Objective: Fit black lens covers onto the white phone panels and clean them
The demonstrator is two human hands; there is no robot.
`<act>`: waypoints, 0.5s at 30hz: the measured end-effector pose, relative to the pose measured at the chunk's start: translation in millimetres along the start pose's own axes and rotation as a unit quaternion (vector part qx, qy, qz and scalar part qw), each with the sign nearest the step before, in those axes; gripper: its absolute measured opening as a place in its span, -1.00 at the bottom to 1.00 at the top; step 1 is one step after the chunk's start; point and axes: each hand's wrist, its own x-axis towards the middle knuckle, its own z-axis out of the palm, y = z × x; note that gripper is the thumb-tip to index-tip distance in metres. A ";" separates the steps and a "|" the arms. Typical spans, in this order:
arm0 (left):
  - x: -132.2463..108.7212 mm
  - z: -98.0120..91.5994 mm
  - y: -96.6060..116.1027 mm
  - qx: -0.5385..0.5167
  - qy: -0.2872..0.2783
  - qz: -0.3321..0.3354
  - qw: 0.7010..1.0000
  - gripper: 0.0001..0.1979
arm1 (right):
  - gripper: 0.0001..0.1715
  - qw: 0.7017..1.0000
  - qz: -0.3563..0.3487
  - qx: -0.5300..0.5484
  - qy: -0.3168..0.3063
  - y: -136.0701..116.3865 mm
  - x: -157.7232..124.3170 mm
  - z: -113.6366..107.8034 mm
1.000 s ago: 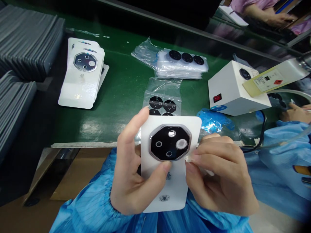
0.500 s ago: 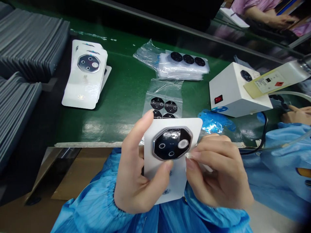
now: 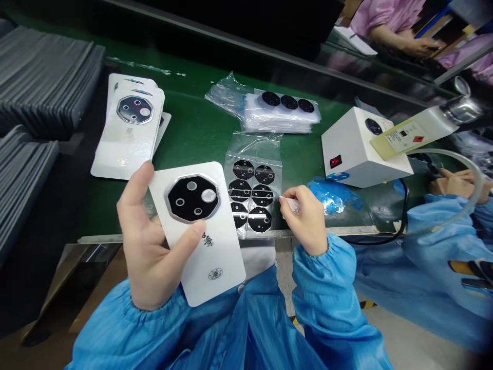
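My left hand grips a white phone back cover by its left edge, thumb lying on the front just below the black octagonal camera window. The cover is tilted, with dark lettering and a round emblem lower down. My right hand is closed in a pinch on a small crumpled white wipe, partly hidden by the fingers. Beside it, on the green bench, lies a clear film sheet bearing several black octagonal camera stickers.
Stacked white covers lie at left, near grey slotted racks. Behind the sheet sits a bagged film stack. On the right are a white box, a tilted bottle, blue film scraps and a co-worker's hands.
My left hand has moved left with the cover. My right hand has come away from the cover to the right, still pinching the wipe. More of the sticker sheet shows.
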 end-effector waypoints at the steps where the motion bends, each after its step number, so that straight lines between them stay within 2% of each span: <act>1: 0.1 1.1 0.0 0.039 0.015 -0.003 0.999 -0.67 | -0.89 1.000 0.000 -0.007 -0.006 0.4 -1.7 0.7; 3: 0.2 3.6 -0.4 0.102 0.028 -0.005 0.994 -0.74 | -0.90 1.000 0.001 -0.023 -0.009 -0.7 -5.1 0.2; 6: -0.2 6.5 -1.0 0.120 0.003 0.012 0.993 -0.80 | -0.92 0.999 -0.010 -0.035 -0.009 -5.7 -9.7 -2.8; 8: -0.9 9.4 0.8 0.120 -0.017 0.035 0.992 -0.77 | -0.91 0.997 -0.046 -0.017 -0.056 -9.8 -12.4 -4.7; 11: -2.3 18.8 9.1 0.043 -0.027 0.023 0.998 -0.42 | -0.75 0.986 -0.087 -0.002 -0.143 -14.0 -16.1 -5.8; 13: -3.4 27.6 17.2 -0.045 -0.013 -0.014 0.999 -0.20 | -0.65 0.983 -0.086 -0.016 -0.160 -14.7 -17.9 -5.5; 15: -4.4 35.7 25.0 -0.109 -0.013 -0.032 0.993 -0.18 | -0.61 0.982 -0.086 -0.027 -0.165 -14.0 -19.0 -4.7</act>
